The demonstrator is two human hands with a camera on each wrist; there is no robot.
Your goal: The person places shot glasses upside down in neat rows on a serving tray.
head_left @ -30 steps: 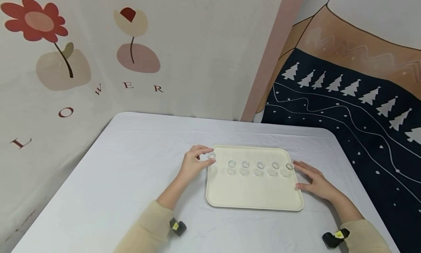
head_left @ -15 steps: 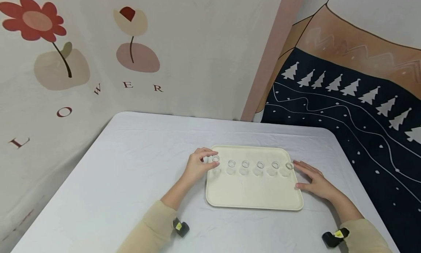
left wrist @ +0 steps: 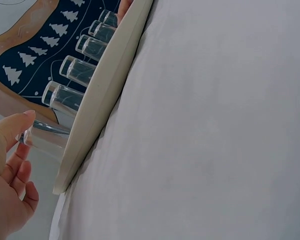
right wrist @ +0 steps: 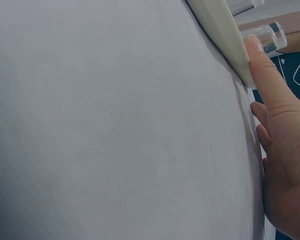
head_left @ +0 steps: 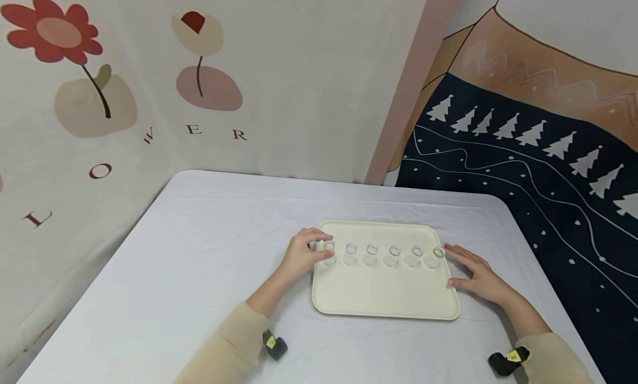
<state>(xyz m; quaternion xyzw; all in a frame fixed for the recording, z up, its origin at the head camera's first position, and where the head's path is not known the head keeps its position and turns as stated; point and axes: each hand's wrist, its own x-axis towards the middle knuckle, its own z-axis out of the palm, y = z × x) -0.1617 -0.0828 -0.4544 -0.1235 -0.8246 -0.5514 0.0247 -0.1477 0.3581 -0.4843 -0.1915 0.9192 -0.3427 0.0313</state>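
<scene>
- The left hand (head_left: 299, 255) has its fingers curled round the leftmost glass (head_left: 328, 251), a small clear tumbler at the left end of the tray (head_left: 384, 295). The left wrist view shows the thumb on one side of the glass and the other fingers (left wrist: 20, 170) wrapping behind it, a light pinch that would keep so small and smooth a thing upright.
- That glass stands on the tray, or very nearly so; whether its base fully rests there cannot be told from these views. It sits in line with the others and just beside its neighbour.
- Five more glasses (head_left: 394, 255) stand upright in a straight, evenly spaced row across the back half of the tray, the rightmost glass (head_left: 437, 256) close to the right rim. The spacing leaves the glasses apart, with room for fingers to close around any one without knocking the next.
- The right hand (head_left: 476, 276) lies flat on the bench (head_left: 199, 262) against the tray's right edge, fingers straight and loosely spread, holding nothing. In the right wrist view the thumb presses the rim of the tray, which looks like a way of bracing it against sliding on the cloth.
- The bench is covered by a pale, slightly wrinkled cloth. Behind it hang a backdrop with painted flowers (head_left: 55, 35) and a dark hanging with white trees (head_left: 533, 132).
- Both forearms wear cream sleeves, with a small black strap at each wrist.
</scene>
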